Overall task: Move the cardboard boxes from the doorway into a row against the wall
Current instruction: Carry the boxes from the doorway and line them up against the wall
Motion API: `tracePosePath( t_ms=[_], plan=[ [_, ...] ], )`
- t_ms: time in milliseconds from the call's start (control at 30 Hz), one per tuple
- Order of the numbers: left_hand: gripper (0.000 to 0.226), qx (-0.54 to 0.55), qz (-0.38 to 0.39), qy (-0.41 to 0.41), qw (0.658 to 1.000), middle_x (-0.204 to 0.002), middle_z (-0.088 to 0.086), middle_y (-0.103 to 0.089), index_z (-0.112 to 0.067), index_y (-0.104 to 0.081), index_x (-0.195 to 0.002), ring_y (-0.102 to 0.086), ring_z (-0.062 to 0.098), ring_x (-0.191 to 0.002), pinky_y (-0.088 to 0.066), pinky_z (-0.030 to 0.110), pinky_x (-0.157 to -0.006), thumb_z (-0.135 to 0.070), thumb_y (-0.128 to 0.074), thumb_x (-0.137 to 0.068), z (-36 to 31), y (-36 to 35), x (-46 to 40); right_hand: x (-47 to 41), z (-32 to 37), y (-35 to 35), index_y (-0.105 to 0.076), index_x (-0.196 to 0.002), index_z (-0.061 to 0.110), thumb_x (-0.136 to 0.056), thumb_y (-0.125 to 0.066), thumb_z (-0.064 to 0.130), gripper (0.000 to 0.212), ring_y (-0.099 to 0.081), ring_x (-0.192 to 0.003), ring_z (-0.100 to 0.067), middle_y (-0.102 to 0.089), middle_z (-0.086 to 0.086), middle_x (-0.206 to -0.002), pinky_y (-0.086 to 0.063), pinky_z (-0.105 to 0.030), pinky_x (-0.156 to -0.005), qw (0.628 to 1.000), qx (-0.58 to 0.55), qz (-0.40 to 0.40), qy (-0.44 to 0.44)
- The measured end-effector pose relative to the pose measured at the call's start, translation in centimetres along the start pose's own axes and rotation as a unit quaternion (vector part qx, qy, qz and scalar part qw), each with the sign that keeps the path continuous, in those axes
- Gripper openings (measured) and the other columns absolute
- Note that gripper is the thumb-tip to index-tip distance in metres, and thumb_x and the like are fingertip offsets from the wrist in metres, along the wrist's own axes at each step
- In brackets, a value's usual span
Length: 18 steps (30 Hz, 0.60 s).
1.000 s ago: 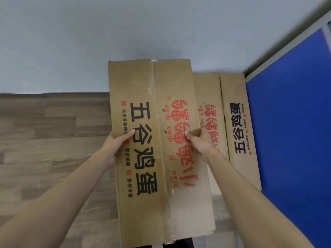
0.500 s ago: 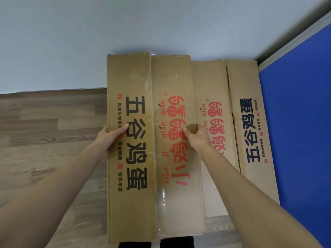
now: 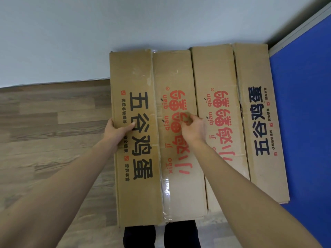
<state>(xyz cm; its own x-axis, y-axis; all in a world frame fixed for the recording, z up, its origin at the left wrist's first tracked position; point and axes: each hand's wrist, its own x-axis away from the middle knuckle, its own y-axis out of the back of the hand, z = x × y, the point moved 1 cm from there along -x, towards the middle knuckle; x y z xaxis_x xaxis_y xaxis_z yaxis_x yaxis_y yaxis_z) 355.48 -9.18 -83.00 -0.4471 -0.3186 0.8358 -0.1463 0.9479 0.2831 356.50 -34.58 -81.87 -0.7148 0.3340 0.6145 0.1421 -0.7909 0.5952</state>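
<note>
Hands grip left box [image 3: 143, 86]: left hand [image 3: 117, 130] on its edge, right hand [image 3: 194, 128] on top.

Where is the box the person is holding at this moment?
In the head view the held box sits centre-left, its far end at the white wall, side by side with the second box that lies along the blue panel.

Soft, even indoor light fills your view, bright enough to read the box print clearly. A strip of clear tape [image 3: 165, 190] on the nearer box catches a pale glare. A faint shadow sits on the wall [image 3: 125, 24] above the boxes, darker in the corner. The wide lens bends straight edges outward, and your forearms look slightly soft at the lower edge.
</note>
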Motion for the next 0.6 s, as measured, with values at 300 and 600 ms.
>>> tracePosePath(
  t_ms=[300,600],
  plan=[
    [0.099,-0.047,-0.036,-0.033,0.998,-0.151,0.007,-0.052,-0.025,-0.028,-0.158,-0.05,0.034,-0.139,-0.043,0.064,-0.111,-0.033,-0.086,-0.079,2.1,-0.2,2.4,4.8,-2.9,-1.1,0.01,-0.162,0.012,-0.099,-0.063,0.038,0.1,0.01,-0.158,-0.033,0.019,-0.013,-0.17,-0.011,-0.047,-0.128,0.929,0.313,0.163,0.115],
    [0.092,-0.068,-0.049,-0.039,0.996,-0.15,0.009,-0.053,-0.022,-0.029,-0.158,-0.052,0.034,-0.138,-0.044,0.06,-0.112,-0.031,-0.082,-0.084,1.5,-0.6,1.5,3.9,-2.5,-1.7,0.01,-0.162,0.009,-0.108,-0.044,0.023,0.078,0.016,-0.157,-0.035,0.023,-0.015,-0.169,-0.006,-0.046,-0.128,0.934,0.295,0.178,0.099]
  ],
)
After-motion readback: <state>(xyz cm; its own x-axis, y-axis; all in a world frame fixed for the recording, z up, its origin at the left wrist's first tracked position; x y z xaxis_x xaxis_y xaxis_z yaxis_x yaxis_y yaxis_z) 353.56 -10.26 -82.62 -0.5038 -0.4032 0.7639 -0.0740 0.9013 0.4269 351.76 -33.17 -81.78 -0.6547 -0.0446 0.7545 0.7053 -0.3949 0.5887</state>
